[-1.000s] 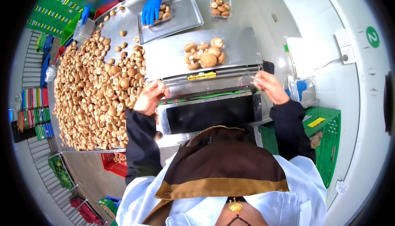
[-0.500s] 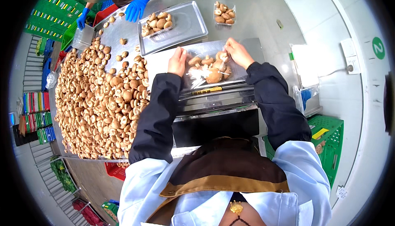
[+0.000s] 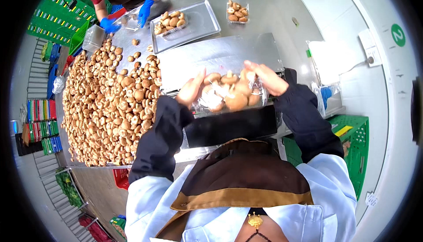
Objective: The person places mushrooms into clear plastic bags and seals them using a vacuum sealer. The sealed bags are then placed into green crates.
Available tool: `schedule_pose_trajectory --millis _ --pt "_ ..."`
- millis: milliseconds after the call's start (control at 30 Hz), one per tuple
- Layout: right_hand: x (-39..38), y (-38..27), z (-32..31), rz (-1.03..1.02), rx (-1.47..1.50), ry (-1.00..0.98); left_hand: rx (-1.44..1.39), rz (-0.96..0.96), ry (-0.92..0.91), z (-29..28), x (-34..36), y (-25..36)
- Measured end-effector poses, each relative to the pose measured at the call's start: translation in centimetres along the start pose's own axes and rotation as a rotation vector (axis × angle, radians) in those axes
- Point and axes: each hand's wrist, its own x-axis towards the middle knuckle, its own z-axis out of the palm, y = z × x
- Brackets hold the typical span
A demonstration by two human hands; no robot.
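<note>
I hold a film-wrapped pack of mushrooms (image 3: 233, 97) between my left fingers (image 3: 196, 82) and right fingers (image 3: 255, 67), gripping its sides, just beyond the black panel (image 3: 229, 125). Past it I see a metal plate (image 3: 211, 51); leftward, loose mushrooms (image 3: 112, 109) heap on the desk (image 3: 269, 15).

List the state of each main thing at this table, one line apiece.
Left hand, at pack's left side
Right hand, at pack's right side
Mushroom pack, filled, film-covered, between the hands
Mushroom pile, loose, heaped
Metal tray, holding a filled punnet
Separate punnet, filled
</note>
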Motion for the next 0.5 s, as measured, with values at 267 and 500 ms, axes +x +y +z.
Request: schedule_pose_trajectory --millis 267,500 --pt "-9.8 7.2 3.5 0.214 -0.336 0.053 0.445 -0.080 0.107 0.8 -4.5 -13.8" --pt "-10.0 16.0 2.6 0.181 -0.215 0.375 0.701 0.149 0.574 1.3 -4.5 -18.0"
